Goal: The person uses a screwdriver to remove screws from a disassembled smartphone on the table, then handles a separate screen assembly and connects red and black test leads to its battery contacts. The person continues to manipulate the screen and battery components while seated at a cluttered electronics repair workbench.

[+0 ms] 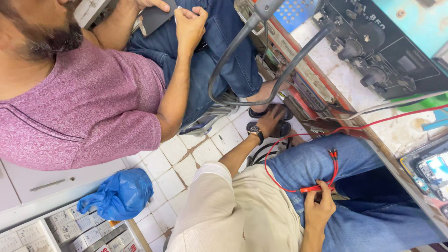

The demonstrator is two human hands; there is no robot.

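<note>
I look down over my own lap in blue jeans. My right hand (319, 205) rests on my right thigh, its fingers curled narrowly around the thin red test lead with a red probe handle (313, 189); the red wire loops up over my knee and runs on toward the worn white workbench top (336, 79) at the right. Two small red plug ends (332, 153) of the same cable lie on the thigh just above my hand.

My left hand (271, 117), with a dark round wristwatch (255, 133) on its wrist, stretches down toward the white tiled floor (186, 158), just beside a black sandal (275, 128). I cannot tell how its fingers stand, since they are half hidden down there.

On the bench sits a black metal control unit with round knobs (378, 51), and thick grey cables (242, 51) hang in front of it. A lit phone screen (434, 167) lies near the bench's edge.

Beside me sits another person in a mauve T-shirt (88, 107) and jeans, one fist closed on the lap. A crumpled blue plastic bag (119, 193) lies on a grey drawer unit (46, 186) at the lower left.
</note>
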